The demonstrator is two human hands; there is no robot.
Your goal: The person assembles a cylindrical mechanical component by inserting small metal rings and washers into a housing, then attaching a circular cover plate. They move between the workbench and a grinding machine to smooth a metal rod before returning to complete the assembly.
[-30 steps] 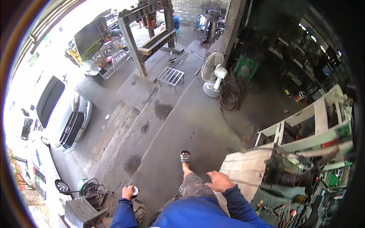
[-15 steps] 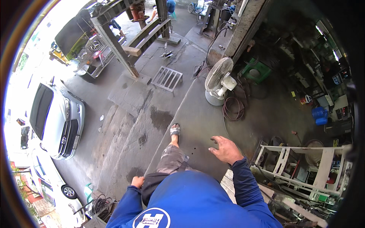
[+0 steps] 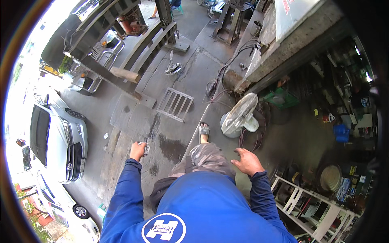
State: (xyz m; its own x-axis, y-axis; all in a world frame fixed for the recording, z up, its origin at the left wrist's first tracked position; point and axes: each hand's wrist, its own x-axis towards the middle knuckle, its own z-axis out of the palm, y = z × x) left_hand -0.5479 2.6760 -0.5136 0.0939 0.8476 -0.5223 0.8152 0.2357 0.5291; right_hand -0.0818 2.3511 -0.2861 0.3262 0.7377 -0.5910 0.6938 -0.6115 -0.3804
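My left hand [image 3: 137, 151] is out ahead of my left side, its fingers curled round a small silvery-grey object [image 3: 144, 148]. Only part of that object shows past the fingers, so its kind is unclear. On the other side, my right hand [image 3: 249, 162] hangs in the air with thumb and fingers apart, holding nothing. Beyond it stands a white floor fan [image 3: 241, 115], the thing nearest to that hand. One sandalled foot [image 3: 204, 129] is in front of me on the concrete.
A slatted metal stand [image 3: 175, 104] lies ahead, beside a steel frame [image 3: 158, 52]. Metal parts [image 3: 173, 68] lie on the floor beyond. Coiled hose [image 3: 248, 139] is behind the fan. A pale metal rack [image 3: 312, 210] stands at right, a silver car [image 3: 60, 137] at left.
My left hand has swung forward from beside my thigh, and the small silvery object now shows in it. I have moved forward; the fan and slatted stand look nearer. My right hand stays open.
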